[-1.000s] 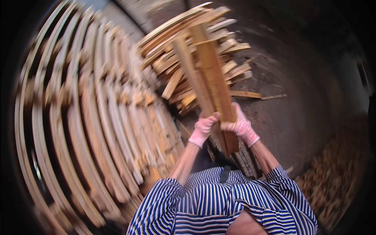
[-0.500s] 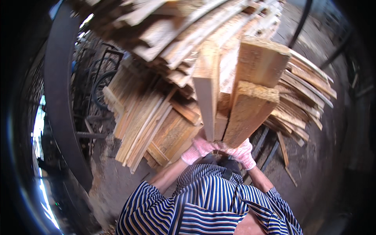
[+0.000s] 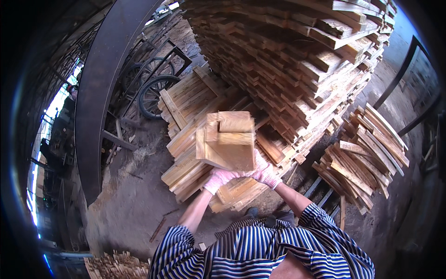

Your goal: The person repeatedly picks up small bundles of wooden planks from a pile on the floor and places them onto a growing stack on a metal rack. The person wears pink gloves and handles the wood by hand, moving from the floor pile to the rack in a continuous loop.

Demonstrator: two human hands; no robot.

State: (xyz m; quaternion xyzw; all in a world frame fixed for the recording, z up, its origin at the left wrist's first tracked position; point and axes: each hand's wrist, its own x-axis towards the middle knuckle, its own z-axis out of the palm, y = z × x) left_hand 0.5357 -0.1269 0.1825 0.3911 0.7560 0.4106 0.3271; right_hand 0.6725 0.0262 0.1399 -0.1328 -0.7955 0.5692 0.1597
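A small bundle of sawn wooden boards is held up in front of me, its ends pointing toward the camera. In a pink-and-white knitted glove, my left hand is closed on the bundle's lower left side. Gloved the same way, my right hand grips its lower right side. The boards hide most of the fingers. Behind and below the bundle lies a low pile of pale boards; I cannot tell whether the bundle touches it.
A tall stack of boards rises beyond, to the right. Another loose board pile lies at right beside metal rails. A dark steel beam stands left, near a wheeled cart. Small wood pieces lie lower left.
The bundle has swung from upright in front of me to the left and now points end-on at the camera. Both hands keep their grip. The view has shifted, showing more of the tall stack.
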